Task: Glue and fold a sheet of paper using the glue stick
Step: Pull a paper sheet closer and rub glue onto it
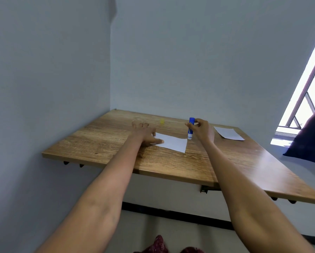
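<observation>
Right hand curled round the glue stick, thumb and fingertips pinching the blue barrel near its upper half; stick upright, blue cap on top, white base touching the wooden table just off the right edge of the sheet of paper. Left hand flat and spread, palm down, fingers straight and pointing toward the far edge, thumb lying on the left end of the sheet and pressing it to the surface. Sheet itself white, lying flat about midway across the table, nearer the far edge than the near one, its near right corner pointing toward the near edge; whether already folded or glued cannot be told. Small yellow object beyond the left hand's fingertips, close to the far edge, blurred, possibly a cap. Second white sheet lying flat to the right of the right hand, well apart from the first, close to the far right corner. Both forearms bare, reaching in over the near edge. Black brackets showing under the table's near edge. Pale walls behind and to the left, meeting at the far left corner of the table; barred window at the right, dark curtain hanging beside it. Dark red patterned cloth at the bottom, below the arms.
</observation>
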A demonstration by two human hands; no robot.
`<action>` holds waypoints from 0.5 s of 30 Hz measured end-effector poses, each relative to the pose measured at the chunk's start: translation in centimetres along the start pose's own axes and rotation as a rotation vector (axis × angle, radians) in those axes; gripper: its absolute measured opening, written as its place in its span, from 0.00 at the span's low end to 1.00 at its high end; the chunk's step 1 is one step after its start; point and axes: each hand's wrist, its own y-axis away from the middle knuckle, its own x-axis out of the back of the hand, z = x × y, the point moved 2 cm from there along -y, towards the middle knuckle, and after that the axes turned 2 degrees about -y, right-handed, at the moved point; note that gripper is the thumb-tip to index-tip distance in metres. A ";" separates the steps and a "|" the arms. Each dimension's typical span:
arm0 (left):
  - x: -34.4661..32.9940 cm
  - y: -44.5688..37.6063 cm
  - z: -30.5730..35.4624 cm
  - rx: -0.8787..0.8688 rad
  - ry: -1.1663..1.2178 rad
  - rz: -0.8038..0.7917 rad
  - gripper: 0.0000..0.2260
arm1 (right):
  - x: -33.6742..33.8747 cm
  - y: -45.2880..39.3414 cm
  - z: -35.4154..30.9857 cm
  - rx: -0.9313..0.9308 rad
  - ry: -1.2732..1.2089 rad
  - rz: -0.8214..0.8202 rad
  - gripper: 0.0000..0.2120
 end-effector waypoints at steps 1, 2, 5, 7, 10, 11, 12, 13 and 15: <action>0.1 0.1 0.0 0.003 -0.002 -0.003 0.29 | 0.1 -0.1 -0.1 -0.010 -0.029 0.019 0.16; 0.2 0.2 0.2 0.005 0.002 0.007 0.30 | 0.2 -0.2 -0.2 -0.015 -0.052 0.034 0.16; 1.1 0.3 1.2 -0.017 0.075 0.151 0.29 | 0.1 -0.5 -0.6 -0.013 -0.073 0.057 0.16; 1.8 0.0 2.6 -0.131 0.086 0.182 0.25 | 0.0 -0.7 -0.8 -0.011 -0.071 0.071 0.17; 1.7 -0.7 5.2 -0.310 -0.003 -0.033 0.23 | -0.3 -0.8 -0.7 0.001 -0.047 0.082 0.18; 1.4 -1.0 5.7 -0.324 -0.022 -0.105 0.24 | -0.4 -0.8 -0.6 -0.001 -0.043 0.082 0.18; 1.0 -1.3 6.2 -0.324 -0.036 -0.155 0.24 | -0.4 -0.9 -0.4 -0.002 -0.042 0.082 0.18; 0.6 -1.7 6.5 -0.313 -0.045 -0.184 0.25 | -0.5 -1.0 -0.2 -0.002 -0.041 0.082 0.18; 0.2 -2.3 6.8 -0.267 -0.039 -0.187 0.26 | -0.5 -1.3 0.0 0.001 -0.040 0.079 0.18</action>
